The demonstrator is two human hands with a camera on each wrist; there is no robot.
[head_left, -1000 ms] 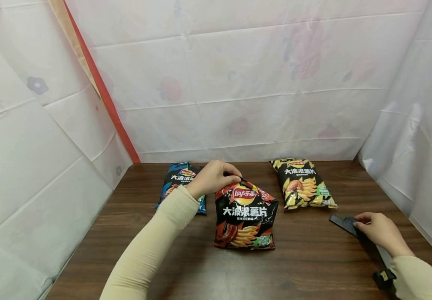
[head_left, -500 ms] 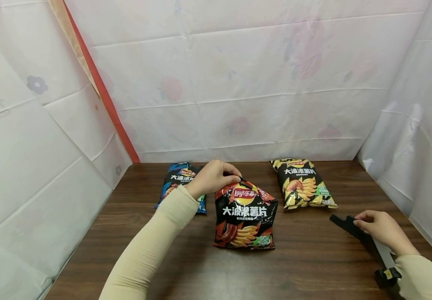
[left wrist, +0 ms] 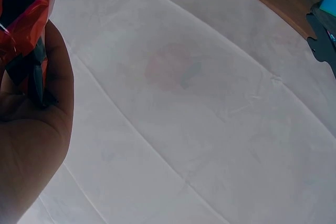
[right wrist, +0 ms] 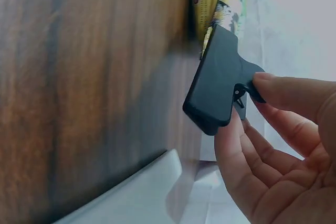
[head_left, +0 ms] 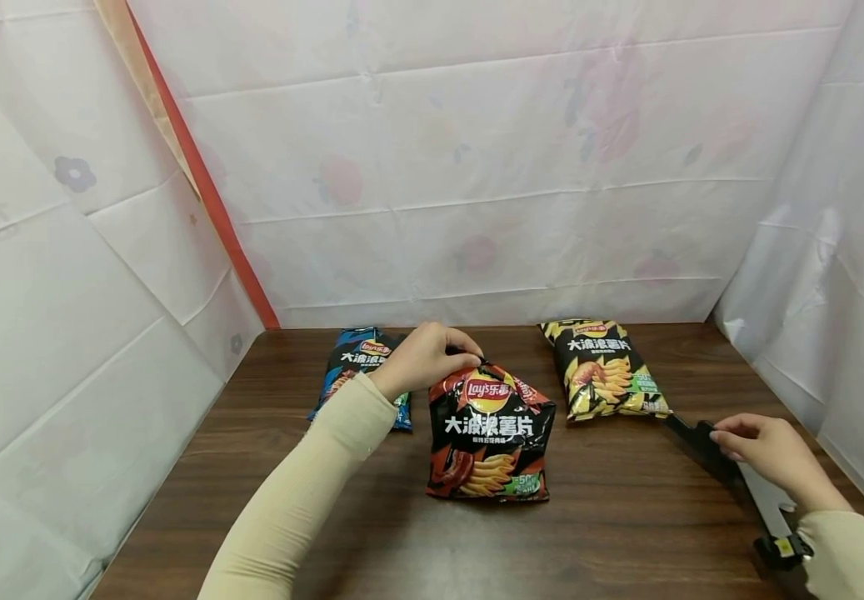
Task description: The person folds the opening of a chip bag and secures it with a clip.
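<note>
In the head view, my left hand (head_left: 426,357) pinches the gathered top of a red and black chip bag (head_left: 487,433). The bag stands upright on the table, its printed front facing me. The left wrist view has the same hand (left wrist: 39,124) at its left edge, with part of the red bag (left wrist: 21,40) above. Over at the right, my right hand (head_left: 769,457) pinches a black bag clip (head_left: 694,442). Seen from the right wrist, the thumb presses the handle of the clip (right wrist: 218,80), fingers on its other side; a small spring shows.
A yellow chip bag (head_left: 602,367) lies behind the clip at back right. The blue chip bag (head_left: 352,358) is partly hidden by my left hand. In the left wrist view, a dark notched piece (left wrist: 320,43) shows near something blue. White cloth walls (head_left: 476,167) enclose the dark wooden table (head_left: 589,542).
My right hand has shifted slightly right and away from me, with the clip still pinched and turned a little. The left hand and the red bag have stayed in place.
</note>
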